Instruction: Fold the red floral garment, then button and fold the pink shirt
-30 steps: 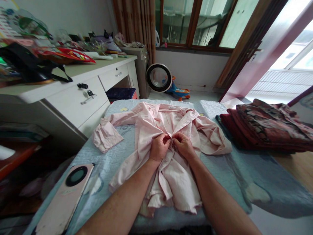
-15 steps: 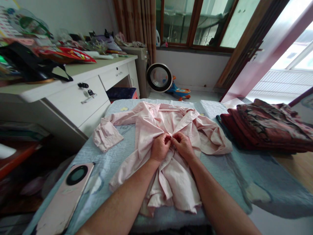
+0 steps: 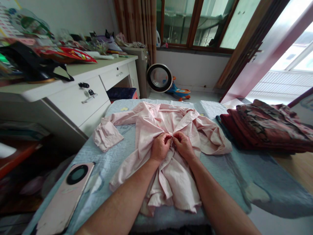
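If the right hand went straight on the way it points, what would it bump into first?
The right hand would probably meet the gathered front of the pink button-up shirt at its fingertips, then the left hand just beyond. Exact depth is hard to tell.

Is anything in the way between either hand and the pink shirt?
Nothing visible: the left hand and right hand both pinch the pink shirt at its front. The folded stack lies apart, to the right.

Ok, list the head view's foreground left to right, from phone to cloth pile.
Phone → shirt cuff → left hand → right hand → shirt sleeve → cloth pile.
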Tool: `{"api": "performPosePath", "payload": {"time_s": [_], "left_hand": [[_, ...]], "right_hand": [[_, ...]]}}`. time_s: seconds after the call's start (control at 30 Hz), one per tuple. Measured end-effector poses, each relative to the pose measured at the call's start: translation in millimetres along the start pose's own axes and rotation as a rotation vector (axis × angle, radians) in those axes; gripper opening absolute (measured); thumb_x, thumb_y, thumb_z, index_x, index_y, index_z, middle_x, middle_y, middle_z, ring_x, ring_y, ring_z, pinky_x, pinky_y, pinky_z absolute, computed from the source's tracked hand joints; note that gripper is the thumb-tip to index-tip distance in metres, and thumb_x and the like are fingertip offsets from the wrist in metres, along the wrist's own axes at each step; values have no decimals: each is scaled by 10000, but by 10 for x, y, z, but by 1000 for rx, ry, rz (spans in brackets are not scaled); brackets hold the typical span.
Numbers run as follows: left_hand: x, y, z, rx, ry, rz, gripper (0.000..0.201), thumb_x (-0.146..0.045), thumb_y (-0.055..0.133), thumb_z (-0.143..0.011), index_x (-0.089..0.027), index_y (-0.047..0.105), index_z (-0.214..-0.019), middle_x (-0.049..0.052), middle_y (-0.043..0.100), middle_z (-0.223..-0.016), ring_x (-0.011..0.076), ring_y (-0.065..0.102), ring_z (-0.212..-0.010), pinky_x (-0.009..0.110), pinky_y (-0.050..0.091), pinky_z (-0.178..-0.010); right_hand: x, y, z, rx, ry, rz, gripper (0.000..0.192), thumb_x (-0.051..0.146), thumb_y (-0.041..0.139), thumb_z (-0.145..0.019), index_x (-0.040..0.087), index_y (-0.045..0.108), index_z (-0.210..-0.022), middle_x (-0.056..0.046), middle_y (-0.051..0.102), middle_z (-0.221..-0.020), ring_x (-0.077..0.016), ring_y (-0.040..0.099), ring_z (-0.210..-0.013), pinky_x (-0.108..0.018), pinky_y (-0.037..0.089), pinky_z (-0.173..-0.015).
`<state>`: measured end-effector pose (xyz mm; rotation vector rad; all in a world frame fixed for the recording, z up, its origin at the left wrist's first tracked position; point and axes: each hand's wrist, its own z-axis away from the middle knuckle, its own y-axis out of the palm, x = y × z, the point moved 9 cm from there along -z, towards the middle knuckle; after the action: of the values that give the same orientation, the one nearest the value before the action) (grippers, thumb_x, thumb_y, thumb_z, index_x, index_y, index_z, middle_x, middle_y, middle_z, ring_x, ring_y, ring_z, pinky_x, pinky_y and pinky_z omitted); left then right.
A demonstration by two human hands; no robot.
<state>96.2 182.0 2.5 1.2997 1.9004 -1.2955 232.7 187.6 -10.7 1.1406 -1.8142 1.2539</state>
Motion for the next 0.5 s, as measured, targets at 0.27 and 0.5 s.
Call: {"api": "performPosePath", "payload": {"time_s": [0.27, 0.5], "left_hand": [[25, 30, -10, 29, -16, -6, 129, -62, 611, -797, -170, 646, -859, 27, 694, -849, 146, 640, -781, 256, 505, -761], [100, 32, -26, 45, -104, 41, 84, -109, 603, -819, -175, 650, -840, 17, 707, -790, 132, 637, -692, 232, 484, -687]], "right_hand": [[10, 12, 15, -6, -16, 47, 110, 284, 563, -789, 194, 622, -814, -3, 618, -706, -149, 554, -639, -251, 439, -620], [-17, 15, 11, 1, -22, 41, 159, 225, 544, -757, 197, 647, -875, -11, 657, -759, -154, 585, -673, -254, 469, -651]]}}
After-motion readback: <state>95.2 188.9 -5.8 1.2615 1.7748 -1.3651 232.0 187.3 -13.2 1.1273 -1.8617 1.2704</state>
